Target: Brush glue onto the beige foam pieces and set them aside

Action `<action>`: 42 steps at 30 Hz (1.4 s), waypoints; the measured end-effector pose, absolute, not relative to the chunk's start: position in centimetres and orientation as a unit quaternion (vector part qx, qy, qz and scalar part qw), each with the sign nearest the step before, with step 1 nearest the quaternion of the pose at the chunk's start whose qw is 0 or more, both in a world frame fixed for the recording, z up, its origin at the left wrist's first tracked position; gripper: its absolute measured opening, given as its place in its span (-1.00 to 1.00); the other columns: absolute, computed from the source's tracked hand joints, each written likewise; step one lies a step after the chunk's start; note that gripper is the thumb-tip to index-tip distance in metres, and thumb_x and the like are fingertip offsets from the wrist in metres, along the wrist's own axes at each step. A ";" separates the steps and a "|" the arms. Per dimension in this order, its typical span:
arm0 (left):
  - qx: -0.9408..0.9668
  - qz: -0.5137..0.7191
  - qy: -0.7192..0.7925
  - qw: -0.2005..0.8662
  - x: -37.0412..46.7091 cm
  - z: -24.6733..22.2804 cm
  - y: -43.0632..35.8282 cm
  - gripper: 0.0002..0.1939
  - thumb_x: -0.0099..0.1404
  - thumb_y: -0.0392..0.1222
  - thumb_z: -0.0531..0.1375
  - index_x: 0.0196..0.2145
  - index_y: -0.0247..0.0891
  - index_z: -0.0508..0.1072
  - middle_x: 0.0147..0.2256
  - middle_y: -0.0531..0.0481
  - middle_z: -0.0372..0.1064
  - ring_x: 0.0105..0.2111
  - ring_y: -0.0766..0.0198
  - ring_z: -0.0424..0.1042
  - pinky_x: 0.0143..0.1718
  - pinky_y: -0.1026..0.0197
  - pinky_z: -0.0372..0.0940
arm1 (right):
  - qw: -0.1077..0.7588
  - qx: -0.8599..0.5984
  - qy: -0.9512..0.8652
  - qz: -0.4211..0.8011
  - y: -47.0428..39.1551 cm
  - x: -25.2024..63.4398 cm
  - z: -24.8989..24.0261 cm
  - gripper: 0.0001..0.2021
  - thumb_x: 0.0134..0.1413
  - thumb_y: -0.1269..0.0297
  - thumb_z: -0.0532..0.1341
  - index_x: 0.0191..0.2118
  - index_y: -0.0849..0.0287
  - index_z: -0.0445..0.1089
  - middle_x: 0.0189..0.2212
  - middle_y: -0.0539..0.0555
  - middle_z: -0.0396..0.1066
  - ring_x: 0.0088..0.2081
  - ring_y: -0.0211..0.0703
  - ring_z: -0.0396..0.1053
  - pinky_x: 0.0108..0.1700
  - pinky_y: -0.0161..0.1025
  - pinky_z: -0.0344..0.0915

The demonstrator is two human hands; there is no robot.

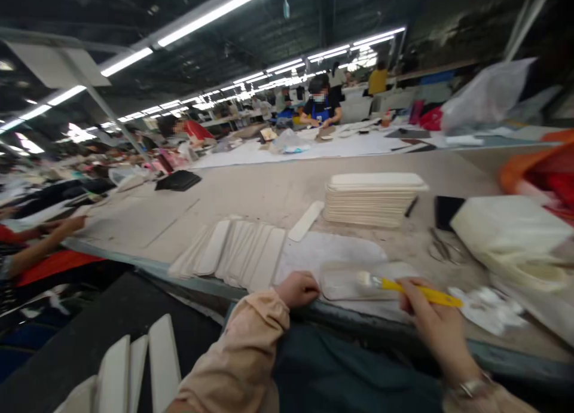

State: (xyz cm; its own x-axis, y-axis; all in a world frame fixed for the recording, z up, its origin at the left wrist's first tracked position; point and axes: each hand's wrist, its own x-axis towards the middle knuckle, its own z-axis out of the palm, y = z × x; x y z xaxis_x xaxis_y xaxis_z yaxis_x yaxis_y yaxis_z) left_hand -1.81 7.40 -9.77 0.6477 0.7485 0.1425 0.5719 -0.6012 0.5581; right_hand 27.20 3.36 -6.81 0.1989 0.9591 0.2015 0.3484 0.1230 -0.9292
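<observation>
A yellow-handled paintbrush point(417, 290) is gripped in my right hand point(434, 317), its pale bristles touching a flat, rounded panel point(338, 281) near the table's front edge. My left hand point(298, 288) rests just left of that panel with its fingers curled closed; what is inside them, if anything, is hidden. Under the panel lies a white sheet point(332, 247). To the left, several off-white strips point(244, 251) overlap in a fanned row. A single strip point(306, 220) lies beyond it, and a tall neat stack of strips point(372, 201) stands behind the panel.
Scissors point(443, 248), a black flat item point(448, 211), a whitish plastic container point(515, 233) and crumpled white material point(488, 310) lie to the right. More strips point(114, 371) sit at lower left. Another person's hand point(72, 225) is at the left; a co-worker point(320, 105) sits opposite.
</observation>
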 end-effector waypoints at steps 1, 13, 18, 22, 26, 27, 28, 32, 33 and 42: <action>0.873 0.199 0.372 0.244 -1.9 -9.7 7.5 -0.85 0.19 -0.34 0.16 -0.38 -0.32 0.56 -0.39 -0.08 0.47 -0.35 0.31 0.44 -0.28 0.34 0.33 | 0.484 -0.579 -0.560 0.342 3.2 27.0 -7.2 -0.65 0.19 0.03 0.08 -0.48 0.17 0.32 -0.63 -0.05 0.25 -0.56 -0.27 0.22 -0.44 -0.30 0.21; 0.872 0.186 0.400 0.213 -1.5 -9.2 7.1 -0.83 0.21 -0.29 0.13 -0.28 -0.27 0.51 -0.36 -0.04 0.41 -0.36 0.32 0.40 -0.29 0.30 0.32 | 0.463 -0.520 -0.560 0.449 3.4 21.2 -8.5 -0.71 0.17 0.04 0.07 -0.37 0.15 0.32 -0.68 -0.09 0.28 -0.56 -0.21 0.29 -0.37 -0.29 0.24; 0.884 0.189 0.368 0.217 -1.3 -9.7 7.3 -0.75 0.27 -0.29 0.08 -0.20 -0.23 0.53 -0.31 -0.07 0.40 -0.32 0.33 0.42 -0.25 0.31 0.33 | 0.437 -0.548 -0.575 0.422 3.7 21.6 -8.6 -0.68 0.19 0.06 0.04 -0.47 0.13 0.32 -0.67 -0.07 0.32 -0.53 -0.21 0.32 -0.32 -0.30 0.23; 0.883 0.191 0.366 0.223 -1.2 -9.7 7.3 -0.76 0.25 -0.33 0.08 -0.26 -0.25 0.55 -0.34 -0.06 0.40 -0.33 0.33 0.42 -0.24 0.31 0.33 | 0.425 -0.580 -0.570 0.398 3.9 22.8 -8.4 -0.65 0.19 0.06 0.04 -0.52 0.12 0.32 -0.68 -0.07 0.32 -0.54 -0.21 0.33 -0.32 -0.30 0.22; 0.879 0.188 0.375 0.227 -1.0 -9.6 6.8 -0.76 0.22 -0.34 0.09 -0.28 -0.25 0.55 -0.35 -0.06 0.41 -0.34 0.33 0.42 -0.27 0.31 0.33 | 0.436 -0.608 -0.571 0.338 4.3 24.6 -8.1 -0.59 0.18 0.03 0.04 -0.61 0.12 0.29 -0.61 -0.02 0.37 -0.51 -0.20 0.33 -0.30 -0.27 0.21; 0.877 0.193 0.378 0.227 -0.9 -9.6 6.7 -0.78 0.21 -0.34 0.10 -0.28 -0.26 0.55 -0.35 -0.06 0.42 -0.34 0.32 0.42 -0.28 0.31 0.33 | 0.445 -0.611 -0.569 0.323 4.3 25.0 -8.0 -0.58 0.18 0.02 0.04 -0.62 0.12 0.28 -0.60 -0.01 0.37 -0.51 -0.19 0.33 -0.30 -0.26 0.21; 0.873 0.200 0.382 0.227 -0.9 -9.5 6.7 -0.79 0.20 -0.34 0.11 -0.29 -0.26 0.54 -0.36 -0.05 0.42 -0.36 0.32 0.42 -0.29 0.31 0.33 | 0.456 -0.612 -0.566 0.312 4.4 25.4 -7.9 -0.57 0.19 0.01 0.04 -0.61 0.12 0.29 -0.60 -0.01 0.37 -0.51 -0.19 0.33 -0.30 -0.25 0.21; 0.823 0.248 0.480 0.178 -1.3 -8.5 8.2 -0.84 0.23 -0.25 0.13 -0.29 -0.27 0.50 -0.38 -0.04 0.44 -0.41 0.33 0.41 -0.34 0.30 0.31 | 0.499 -0.606 -0.539 0.305 4.3 26.7 -7.6 -0.64 0.18 -0.02 0.06 -0.45 0.14 0.34 -0.65 -0.05 0.29 -0.54 -0.19 0.28 -0.37 -0.24 0.20; 0.801 0.242 0.527 0.147 -1.6 -8.0 9.0 -0.83 0.26 -0.21 0.12 -0.27 -0.26 0.49 -0.35 -0.04 0.45 -0.38 0.32 0.42 -0.31 0.29 0.32 | 0.510 -0.602 -0.533 0.306 4.3 26.9 -7.5 -0.66 0.18 -0.02 0.06 -0.40 0.14 0.34 -0.65 -0.06 0.28 -0.55 -0.19 0.27 -0.38 -0.24 0.20; 0.707 0.016 0.705 0.049 -3.1 -5.6 19.5 -0.67 0.22 -0.07 0.15 -0.14 -0.33 0.47 -0.13 -0.25 0.46 -0.09 0.05 0.43 -0.06 0.15 0.26 | 0.554 -0.576 -0.508 0.321 4.2 27.6 -6.9 -0.69 0.18 -0.03 0.09 -0.31 0.14 0.31 -0.64 -0.07 0.27 -0.55 -0.20 0.27 -0.43 -0.25 0.19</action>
